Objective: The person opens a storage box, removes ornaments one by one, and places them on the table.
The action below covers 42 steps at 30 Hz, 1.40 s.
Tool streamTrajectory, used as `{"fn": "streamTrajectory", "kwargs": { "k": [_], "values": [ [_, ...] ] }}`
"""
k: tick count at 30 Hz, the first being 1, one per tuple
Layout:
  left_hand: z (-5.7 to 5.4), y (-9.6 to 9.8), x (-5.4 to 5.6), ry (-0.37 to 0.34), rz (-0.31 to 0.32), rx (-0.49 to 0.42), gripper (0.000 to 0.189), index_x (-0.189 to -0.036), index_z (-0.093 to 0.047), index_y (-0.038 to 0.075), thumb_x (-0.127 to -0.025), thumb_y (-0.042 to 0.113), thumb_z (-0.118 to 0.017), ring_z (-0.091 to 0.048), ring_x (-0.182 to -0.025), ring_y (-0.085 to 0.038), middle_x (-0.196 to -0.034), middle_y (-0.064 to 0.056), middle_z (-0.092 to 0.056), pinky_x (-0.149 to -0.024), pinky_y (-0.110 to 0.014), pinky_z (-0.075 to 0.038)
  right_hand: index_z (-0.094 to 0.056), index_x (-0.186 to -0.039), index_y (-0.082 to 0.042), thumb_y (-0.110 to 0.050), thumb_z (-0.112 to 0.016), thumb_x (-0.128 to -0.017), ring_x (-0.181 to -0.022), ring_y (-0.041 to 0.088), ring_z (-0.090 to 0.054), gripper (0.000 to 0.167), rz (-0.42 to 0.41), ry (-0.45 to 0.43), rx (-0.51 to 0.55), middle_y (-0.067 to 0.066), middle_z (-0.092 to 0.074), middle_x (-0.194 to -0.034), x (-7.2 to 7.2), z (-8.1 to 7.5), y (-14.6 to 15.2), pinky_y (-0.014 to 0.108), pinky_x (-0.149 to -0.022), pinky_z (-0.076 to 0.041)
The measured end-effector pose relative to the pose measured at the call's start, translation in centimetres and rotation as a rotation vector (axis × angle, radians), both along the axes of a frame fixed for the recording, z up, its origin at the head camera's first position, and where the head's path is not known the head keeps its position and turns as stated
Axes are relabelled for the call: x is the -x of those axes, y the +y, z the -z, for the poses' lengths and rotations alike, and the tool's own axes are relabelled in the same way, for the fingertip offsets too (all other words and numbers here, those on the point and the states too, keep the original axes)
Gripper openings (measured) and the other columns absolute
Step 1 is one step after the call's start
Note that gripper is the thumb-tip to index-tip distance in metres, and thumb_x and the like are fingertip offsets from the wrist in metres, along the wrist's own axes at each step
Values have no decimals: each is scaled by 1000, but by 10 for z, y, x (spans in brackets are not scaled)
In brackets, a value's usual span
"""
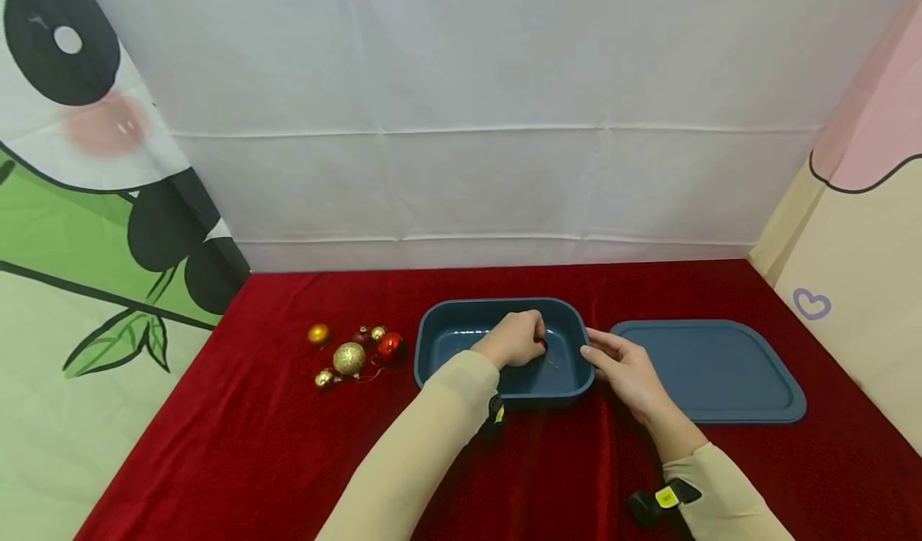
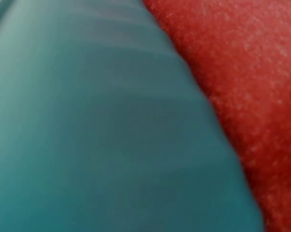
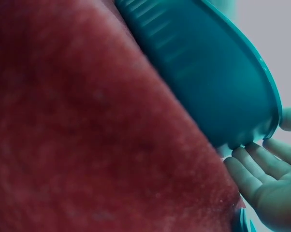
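In the head view, my left hand (image 1: 513, 338) reaches down into a blue-grey plastic box (image 1: 430, 314). Its curled fingers hold a small dark red Christmas bauble (image 1: 543, 346), mostly hidden by them; a thin gold string shows beside it. My right hand (image 1: 628, 369) is at the box's right end, its thumb by the rim. From the right wrist view, fairly straight fingers (image 3: 266, 162) touch the outer wall of the box (image 3: 203, 72). The left wrist view has only the box's side wall (image 2: 111, 121) and red cloth, without the hand.
Left of the box lie several baubles, among them a glittery gold one (image 1: 349, 359), a shiny red one (image 1: 390, 347) and an orange-gold one (image 1: 318, 334). A blue-grey lid (image 1: 709, 371) lies flat to the right. Red cloth (image 1: 238, 445) covers the table, with a white curtain behind.
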<state>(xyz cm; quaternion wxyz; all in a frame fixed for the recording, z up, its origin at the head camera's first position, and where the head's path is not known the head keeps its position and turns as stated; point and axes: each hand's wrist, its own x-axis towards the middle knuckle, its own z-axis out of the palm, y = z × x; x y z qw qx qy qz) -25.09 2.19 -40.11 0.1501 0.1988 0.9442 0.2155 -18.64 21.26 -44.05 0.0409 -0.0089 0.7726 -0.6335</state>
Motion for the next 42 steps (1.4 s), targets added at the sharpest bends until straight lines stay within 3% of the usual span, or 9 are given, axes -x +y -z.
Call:
{"fn": "streamTrajectory", "kwargs": {
  "k": [9, 25, 31, 42],
  "values": [
    [-1, -2, -5, -19, 20, -23, 31, -120, -59, 9, -92, 22, -61, -59, -101, -15, -118, -5, -62, -89, -30, -50, -44, -139, -2, -25, -59, -94, -96, 5, -64, 53, -3, -14, 10, 24, -52, -134, -2, 1, 1, 20, -77, -54],
    [-10, -23, -14, -10, 23, -72, 30, -119, -63, 8, -92, 21, -60, -60, -99, -15, -115, -6, -65, -90, -29, -51, -43, -140, -3, -31, -59, -93, -95, 1, -62, 57, -4, -13, -13, 24, -51, -135, -5, 4, 5, 19, -77, -53],
    [-10, -32, -17, -4, 15, -118, 27, -116, -65, 8, -92, 20, -61, -60, -92, -14, -111, -6, -66, -85, -29, -52, -43, -140, -3, -30, -59, -93, -94, 2, -63, 57, -4, -12, -2, 25, -51, -135, -4, 7, 3, 20, -77, -53],
    [-18, -48, -26, -13, 0, -200, 26, -114, -65, 9, -92, 22, -61, -57, -94, -15, -109, -5, -65, -82, -30, -51, -43, -140, -2, -28, -59, -94, -93, 3, -64, 56, -17, 1, 19, 25, -51, -134, -2, 2, -1, 20, -77, -54]
  ]
}}
